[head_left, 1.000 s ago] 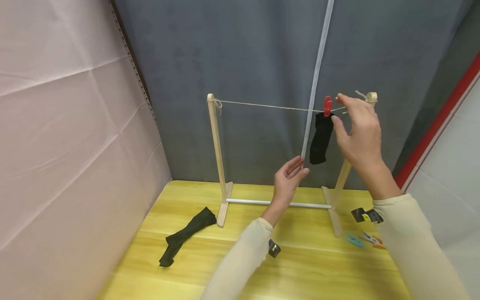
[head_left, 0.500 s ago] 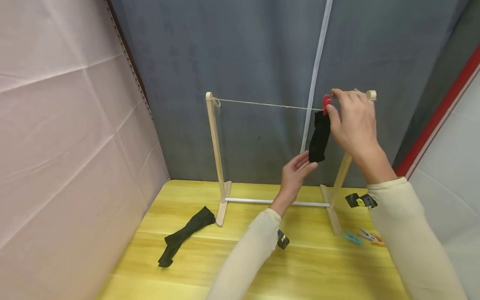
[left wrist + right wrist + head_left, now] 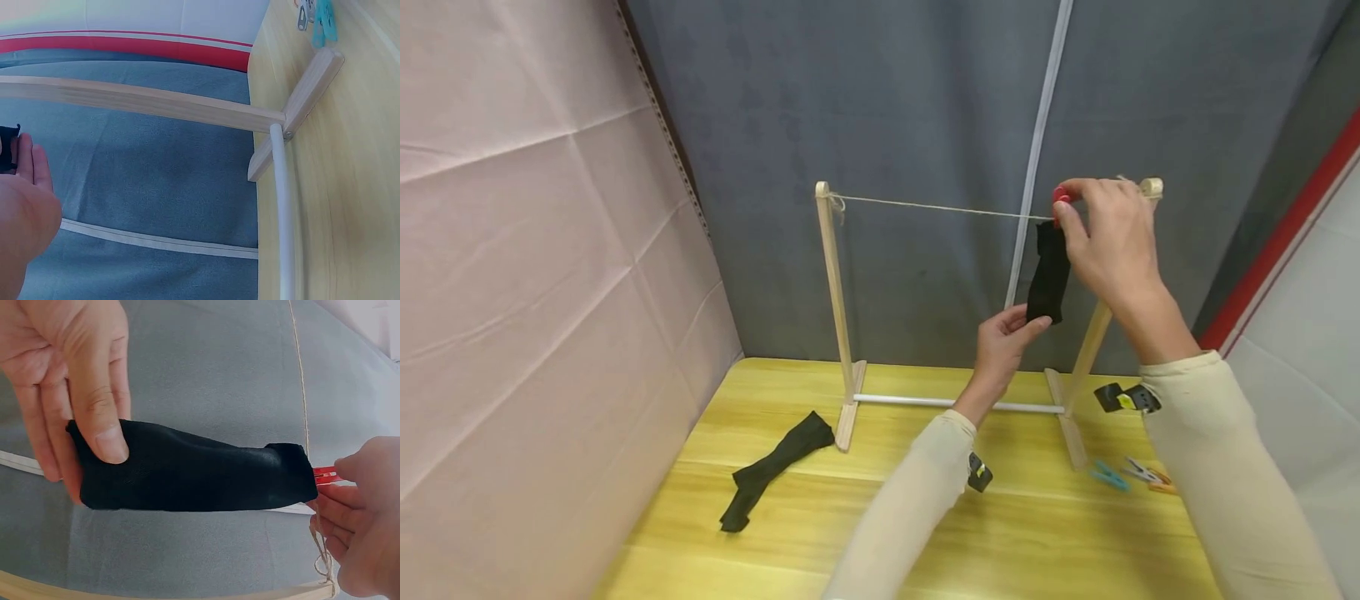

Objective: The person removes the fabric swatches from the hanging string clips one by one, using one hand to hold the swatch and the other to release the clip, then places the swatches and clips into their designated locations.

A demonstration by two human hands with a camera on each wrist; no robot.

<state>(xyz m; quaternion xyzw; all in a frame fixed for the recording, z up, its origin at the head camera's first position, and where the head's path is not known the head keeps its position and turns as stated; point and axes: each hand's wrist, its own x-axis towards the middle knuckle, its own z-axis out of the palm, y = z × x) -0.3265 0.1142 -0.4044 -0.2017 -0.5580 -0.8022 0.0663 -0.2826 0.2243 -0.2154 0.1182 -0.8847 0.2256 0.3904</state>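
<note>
A black sock (image 3: 1049, 271) hangs from the string (image 3: 940, 207) near the right post of a wooden stand. A red clothespin (image 3: 325, 475) sits at the sock's top edge, on the line. My right hand (image 3: 1112, 242) pinches that clothespin between thumb and fingers. Down at the sock's lower end, my left hand (image 3: 1002, 346) pinches the fabric, thumb in front and fingers behind, as the right wrist view shows. In the left wrist view only part of the left hand and a dark corner of the sock appear.
A second black sock (image 3: 778, 467) lies on the wooden table (image 3: 880, 533) at left. Blue (image 3: 1109, 476), grey (image 3: 1140, 470) and orange clothespins (image 3: 1162, 483) lie at right. The stand's left post (image 3: 834, 292) and white crossbar (image 3: 902, 401) stand in front of a grey curtain (image 3: 917, 100).
My right hand has closed from beside the red clothespin onto it. My left hand has moved right and taken hold of the hanging sock's lower end.
</note>
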